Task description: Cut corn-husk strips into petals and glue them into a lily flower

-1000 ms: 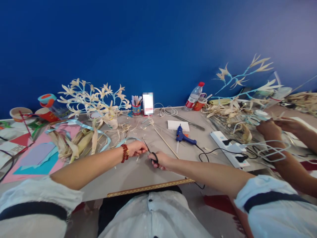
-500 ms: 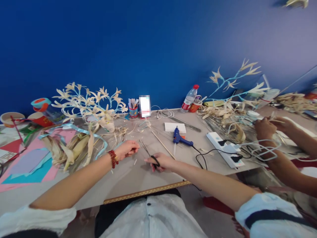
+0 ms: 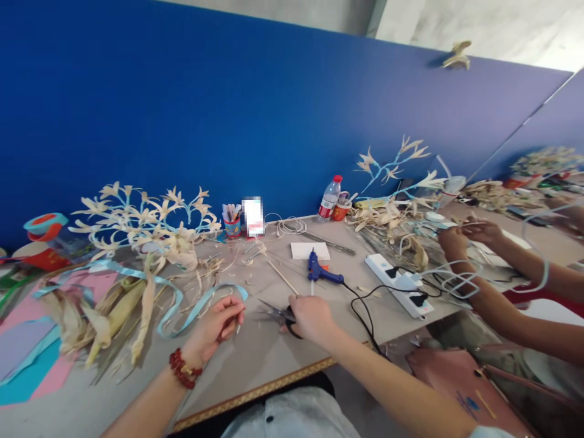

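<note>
My right hand is wrapped round the black handles of scissors, whose blades point left across the table and look parted. My left hand, with a red bead bracelet at the wrist, is closed in a pinch just left of the blades. A small pale bit shows under its fingertips, too small to name. A light blue ribbon curls behind that hand, its end close to the fingers; I cannot tell whether they touch it. Dried corn husks lie left of the hand.
A blue glue gun stands beyond my right hand, its cord trailing near a white power strip. Husk flowers rise at the back left. A bottle stands by the wall. At right, another person's hands work.
The view has turned right and tilted. My left hand has drawn back towards me, away from the scissors. The scissors' blades have swung to point more leftward; my right hand still holds them.
</note>
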